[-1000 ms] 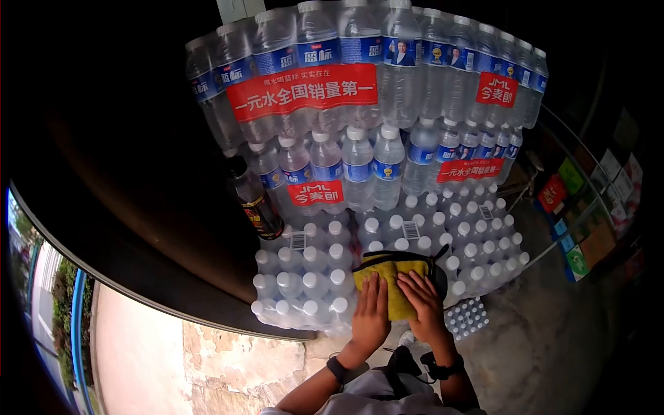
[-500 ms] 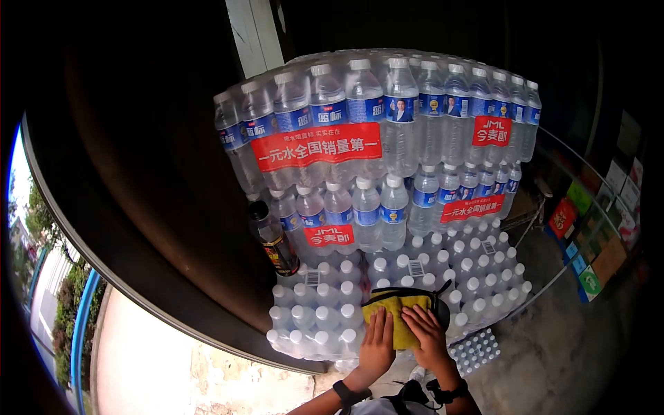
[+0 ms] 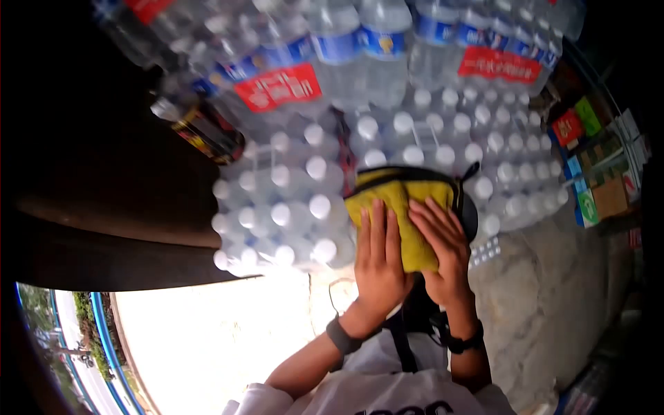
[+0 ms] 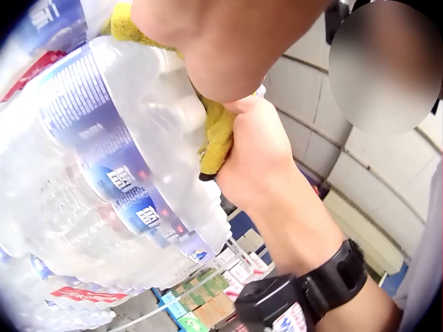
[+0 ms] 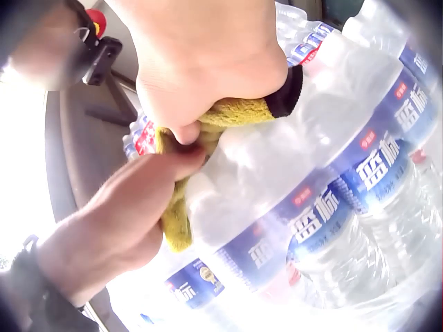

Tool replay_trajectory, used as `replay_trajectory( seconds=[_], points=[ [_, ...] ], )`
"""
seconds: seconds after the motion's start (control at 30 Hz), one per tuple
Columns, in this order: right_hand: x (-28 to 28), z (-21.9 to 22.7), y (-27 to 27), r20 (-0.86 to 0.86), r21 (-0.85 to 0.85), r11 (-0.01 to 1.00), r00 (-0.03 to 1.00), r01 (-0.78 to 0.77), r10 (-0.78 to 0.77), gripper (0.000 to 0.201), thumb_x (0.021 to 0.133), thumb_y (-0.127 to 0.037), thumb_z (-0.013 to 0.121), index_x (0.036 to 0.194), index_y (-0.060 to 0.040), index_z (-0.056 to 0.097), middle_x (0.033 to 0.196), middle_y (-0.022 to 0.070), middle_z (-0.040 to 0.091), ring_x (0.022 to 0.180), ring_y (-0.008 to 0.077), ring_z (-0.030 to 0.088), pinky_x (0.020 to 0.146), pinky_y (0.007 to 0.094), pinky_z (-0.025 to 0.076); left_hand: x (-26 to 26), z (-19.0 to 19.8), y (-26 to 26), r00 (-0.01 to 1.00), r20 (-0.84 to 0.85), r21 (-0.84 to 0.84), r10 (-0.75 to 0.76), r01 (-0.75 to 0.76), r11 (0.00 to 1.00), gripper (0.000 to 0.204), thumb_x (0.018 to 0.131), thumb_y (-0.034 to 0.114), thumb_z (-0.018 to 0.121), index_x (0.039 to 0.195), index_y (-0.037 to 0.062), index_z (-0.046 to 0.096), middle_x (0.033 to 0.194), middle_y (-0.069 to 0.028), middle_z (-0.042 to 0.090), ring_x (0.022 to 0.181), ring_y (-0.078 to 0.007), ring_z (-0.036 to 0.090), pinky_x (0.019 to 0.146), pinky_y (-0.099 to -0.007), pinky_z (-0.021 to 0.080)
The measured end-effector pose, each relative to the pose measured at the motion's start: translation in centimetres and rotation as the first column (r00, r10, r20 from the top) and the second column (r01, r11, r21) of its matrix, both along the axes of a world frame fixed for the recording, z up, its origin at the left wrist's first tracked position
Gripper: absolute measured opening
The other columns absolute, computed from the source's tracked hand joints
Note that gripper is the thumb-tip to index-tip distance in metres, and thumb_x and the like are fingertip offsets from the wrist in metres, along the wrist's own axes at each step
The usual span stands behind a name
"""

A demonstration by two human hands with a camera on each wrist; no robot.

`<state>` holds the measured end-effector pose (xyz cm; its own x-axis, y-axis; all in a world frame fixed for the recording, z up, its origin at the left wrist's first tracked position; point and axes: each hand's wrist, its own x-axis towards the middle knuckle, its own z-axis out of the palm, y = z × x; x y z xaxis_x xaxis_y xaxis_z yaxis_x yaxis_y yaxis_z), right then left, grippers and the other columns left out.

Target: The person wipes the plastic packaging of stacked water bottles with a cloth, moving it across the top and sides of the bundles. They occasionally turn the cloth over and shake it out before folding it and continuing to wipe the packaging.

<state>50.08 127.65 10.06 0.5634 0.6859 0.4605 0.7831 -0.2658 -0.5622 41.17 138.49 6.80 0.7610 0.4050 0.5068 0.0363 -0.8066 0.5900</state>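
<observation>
In the head view a folded yellow cloth [image 3: 401, 194] with black edging lies on shrink-wrapped white-capped bottles. My left hand [image 3: 380, 266] and right hand [image 3: 445, 259] rest side by side on it, fingers straight and pointing away from me. The left wrist view has the left hand [image 4: 208, 41] at the top, with the right hand [image 4: 259, 152] beside it. From the right wrist, the right hand [image 5: 208, 62] covers part of the cloth [image 5: 242, 112] and the left hand [image 5: 131, 207] touches its other side. A dark rounded thing [image 3: 470, 218] shows beside the cloth; I cannot tell what.
Taller bottle packs with red labels [image 3: 280, 86] stand behind. At the left lies a dark bottle [image 3: 207, 131] with a black and yellow label. Cartons [image 3: 609, 197] are at the right; pale ground [image 3: 228, 332] is at lower left.
The head view has shifted, so the bottle packs and hands look larger and sit higher in the picture. Both hands remain on the cloth.
</observation>
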Motion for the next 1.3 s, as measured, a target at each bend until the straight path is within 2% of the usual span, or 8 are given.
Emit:
replay_trajectory(
  seconds=[0.07,0.17,0.3,0.63,0.9,1.07,1.23,1.3],
  points=[
    [0.7,-1.4,-0.4,0.043,-0.039,0.999,0.999,0.01,-0.009,0.047,0.087,-0.02,0.056,0.128,0.0032,0.063,0.134,0.0171,0.063,0.132,0.0382,0.054,0.113,0.0502,0.037,-3.3,-2.6,-3.3,1.0,-0.002,0.037,0.015,-0.015,0.999,0.059,0.082,0.013,0.064,0.134,-0.0112,0.052,0.138,-0.0364,0.05,0.125,-0.0548,0.052,0.103,-0.055,0.048],
    [1.9,-3.8,-0.1,0.236,0.007,1.0,0.972,-0.016,0.014,0.06,0.091,-0.039,0.051,0.127,0.0077,0.062,0.13,0.0213,0.065,0.126,0.0414,0.059,0.112,0.0536,0.04,4.1,-6.9,1.8,0.916,0.394,0.325,0.07,-0.21,0.922,0.052,0.093,0.027,0.064,0.126,-0.0132,0.059,0.124,-0.0386,0.059,0.114,-0.0493,0.064,0.094,-0.0541,0.056],
    [3.0,-4.3,-0.3,0.274,-0.004,0.994,0.956,-0.105,0.102,0.069,0.094,-0.049,0.044,0.128,0.0098,0.061,0.131,0.024,0.064,0.128,0.0419,0.057,0.113,0.0543,0.039,2.6,-3.5,0.4,0.966,0.233,0.134,0.109,-0.142,0.981,0.049,0.094,0.023,0.064,0.128,-0.0112,0.058,0.133,-0.0364,0.054,0.119,-0.0497,0.061,0.095,-0.0504,0.055],
    [1.5,-1.5,-0.9,0.058,-0.085,0.991,0.992,-0.106,0.111,0.058,0.079,-0.003,0.054,0.137,0.003,0.057,0.145,0.0166,0.055,0.14,0.0368,0.046,0.115,0.0517,0.032,1.0,-1.6,-0.4,0.988,0.105,-0.073,0.114,-0.107,0.992,0.058,0.08,0.007,0.068,0.135,-0.0059,0.056,0.147,-0.0319,0.046,0.132,-0.0517,0.049,0.107,-0.0509,0.045],
    [0.6,-0.3,-1.0,0.0,-0.119,0.989,0.996,-0.091,0.092,0.065,0.082,0.001,0.058,0.146,0.0017,0.045,0.153,0.0159,0.045,0.146,0.037,0.036,0.118,0.0547,0.027,0.8,1.0,0.7,1.0,-0.013,-0.016,0.009,-0.009,1.0,0.065,0.074,-0.006,0.057,0.138,-0.0081,0.05,0.149,-0.0333,0.042,0.137,-0.0555,0.04,0.109,-0.0541,0.041],
    [3.5,0.4,3.5,-0.04,-0.139,0.988,0.997,-0.071,0.066,0.059,0.09,-0.01,0.063,0.145,0.0023,0.045,0.151,0.0186,0.046,0.145,0.0377,0.036,0.12,0.0502,0.025,4.0,0.9,3.5,0.994,0.1,-0.28,0.041,-0.012,0.96,0.069,0.072,-0.008,0.052,0.141,-0.0064,0.048,0.153,-0.03,0.038,0.142,-0.048,0.036,0.115,-0.0456,0.036],
    [3.1,0.6,5.1,0.117,-0.26,0.932,0.95,-0.253,0.29,0.066,0.085,-0.005,0.065,0.147,-0.0044,0.047,0.153,0.0131,0.047,0.145,0.0322,0.039,0.121,0.047,0.026,2.6,-3.0,2.3,0.952,0.282,-0.677,0.122,0.107,0.728,0.068,0.081,-0.008,0.05,0.149,-0.0046,0.041,0.153,-0.0334,0.037,0.144,-0.05,0.033,0.119,-0.0468,0.029],
    [1.3,1.3,2.5,0.049,-0.289,0.925,0.961,-0.248,0.273,0.067,0.083,-0.002,0.064,0.148,-0.0041,0.047,0.153,0.0132,0.046,0.146,0.0321,0.037,0.122,0.0467,0.026,0.6,-3.0,0.4,0.966,0.244,-0.548,0.089,0.062,0.834,0.068,0.081,-0.008,0.051,0.149,-0.0042,0.041,0.153,-0.033,0.037,0.143,-0.0504,0.034,0.118,-0.0477,0.03]
  ],
)
